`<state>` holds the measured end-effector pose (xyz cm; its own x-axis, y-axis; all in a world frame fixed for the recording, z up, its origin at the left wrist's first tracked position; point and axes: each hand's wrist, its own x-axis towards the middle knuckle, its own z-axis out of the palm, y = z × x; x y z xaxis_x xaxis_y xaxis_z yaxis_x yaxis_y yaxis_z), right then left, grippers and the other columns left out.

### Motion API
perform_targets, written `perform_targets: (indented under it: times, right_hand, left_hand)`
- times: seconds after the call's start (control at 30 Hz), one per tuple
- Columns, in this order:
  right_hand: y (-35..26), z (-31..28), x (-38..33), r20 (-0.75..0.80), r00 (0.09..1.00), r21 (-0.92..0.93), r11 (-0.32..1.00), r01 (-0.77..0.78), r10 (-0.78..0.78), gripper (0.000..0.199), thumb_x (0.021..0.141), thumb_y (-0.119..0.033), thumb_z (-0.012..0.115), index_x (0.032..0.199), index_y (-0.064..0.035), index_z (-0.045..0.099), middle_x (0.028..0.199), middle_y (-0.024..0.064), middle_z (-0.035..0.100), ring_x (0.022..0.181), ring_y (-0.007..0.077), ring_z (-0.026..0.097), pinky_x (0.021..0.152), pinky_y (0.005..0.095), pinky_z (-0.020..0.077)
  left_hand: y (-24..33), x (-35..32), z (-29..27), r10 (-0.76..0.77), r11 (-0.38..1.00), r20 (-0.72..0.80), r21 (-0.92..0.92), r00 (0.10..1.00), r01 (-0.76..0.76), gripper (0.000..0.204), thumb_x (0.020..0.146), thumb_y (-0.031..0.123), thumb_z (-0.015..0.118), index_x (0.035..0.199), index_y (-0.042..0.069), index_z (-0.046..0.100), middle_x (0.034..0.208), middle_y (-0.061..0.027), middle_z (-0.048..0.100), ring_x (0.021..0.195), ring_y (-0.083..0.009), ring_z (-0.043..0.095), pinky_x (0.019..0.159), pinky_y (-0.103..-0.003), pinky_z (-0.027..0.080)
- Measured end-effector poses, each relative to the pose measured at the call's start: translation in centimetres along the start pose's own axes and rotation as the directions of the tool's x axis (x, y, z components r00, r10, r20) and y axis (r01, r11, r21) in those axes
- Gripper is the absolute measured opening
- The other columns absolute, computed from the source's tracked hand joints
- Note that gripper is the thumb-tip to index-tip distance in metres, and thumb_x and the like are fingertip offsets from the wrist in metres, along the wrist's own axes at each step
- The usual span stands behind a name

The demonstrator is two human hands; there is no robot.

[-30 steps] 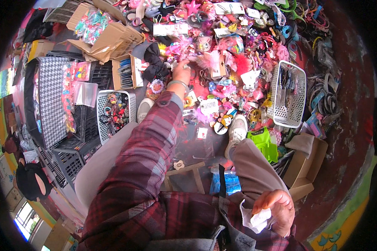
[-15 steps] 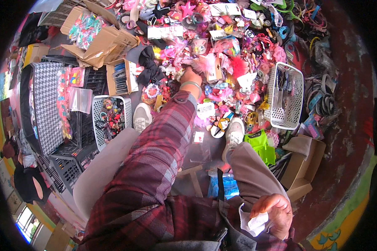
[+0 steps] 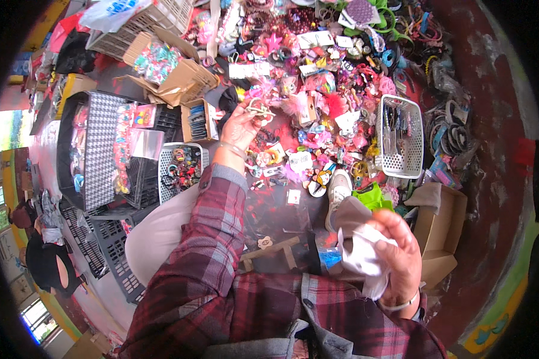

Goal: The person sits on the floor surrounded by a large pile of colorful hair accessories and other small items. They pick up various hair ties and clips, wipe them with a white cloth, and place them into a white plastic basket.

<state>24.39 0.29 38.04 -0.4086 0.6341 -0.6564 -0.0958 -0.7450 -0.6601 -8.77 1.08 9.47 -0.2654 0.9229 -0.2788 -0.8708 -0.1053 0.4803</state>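
A spread of hair accessories (image 3: 317,131) covers the floor before me, mostly pink, with bows, feathers and cards among them. At its left side, my left hand (image 3: 239,130) pinches a small pale looped piece with a light green tint (image 3: 260,111), perhaps a hair accessory; its exact kind is unclear. My right hand (image 3: 401,256) is raised at lower right, fingers curled round a crumpled white cloth or tissue (image 3: 364,254). Below that hand are my trouser leg and a light shoe (image 3: 339,186).
White perforated baskets stand right (image 3: 418,146) and left (image 3: 161,176). An open carton (image 3: 182,75) of small bagged items and a smaller box of cards (image 3: 196,119) lie at far left. Black crates (image 3: 117,239) flank my left knee. An open cardboard box (image 3: 440,230) sits at right.
My left hand has come up and left out of the pile, now with the pale piece in it. My right hand has risen with the white cloth, and the view has shifted.
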Motion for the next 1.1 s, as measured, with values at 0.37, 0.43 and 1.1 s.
perform_targets:
  times: [0.37, 0.43, 1.1]
  right_hand:
    - [2.0, -2.2, 0.2, 0.126, 0.966, 0.09, 0.972, 0.216, -0.226, 0.024, 0.08, -0.008, 0.058, 0.101, 0.0021, 0.057, 0.093, 0.0102, 0.063, 0.08, 0.0169, 0.061, 0.07, 0.0269, 0.049]
    - [1.8, -1.7, -0.3, 0.069, 0.944, 0.075, 0.945, 0.318, -0.323, 0.02, 0.082, -0.012, 0.059, 0.097, 0.0003, 0.058, 0.085, 0.0047, 0.062, 0.073, 0.0127, 0.058, 0.065, 0.0238, 0.0469]
    - [-1.8, 8.7, 3.4, 0.376, 0.736, 0.434, 0.808, 0.398, -0.564, 0.038, 0.09, -0.033, 0.041, 0.117, -0.0073, 0.046, 0.107, 0.0064, 0.055, 0.095, 0.018, 0.053, 0.082, 0.0328, 0.0423]
  left_hand:
    - [7.0, -9.3, 14.1, -0.216, 0.956, 0.252, 0.253, 0.943, 0.151, 0.035, 0.077, -0.003, 0.055, 0.11, 0.002, 0.047, 0.097, -0.0119, 0.058, 0.086, -0.021, 0.06, 0.074, -0.031, 0.051]
    - [8.5, -11.5, 16.8, -0.189, 0.959, 0.305, 0.262, 0.933, 0.109, 0.034, 0.078, -0.001, 0.055, 0.111, 0.004, 0.048, 0.093, -0.0097, 0.059, 0.083, -0.0181, 0.059, 0.073, -0.03, 0.051]
    - [7.3, -16.4, 24.0, 0.196, 0.944, 0.12, 0.247, 0.973, -0.221, 0.007, 0.084, 0.01, 0.054, 0.091, 0.007, 0.051, 0.068, -0.0011, 0.055, 0.059, -0.0121, 0.055, 0.053, -0.025, 0.046]
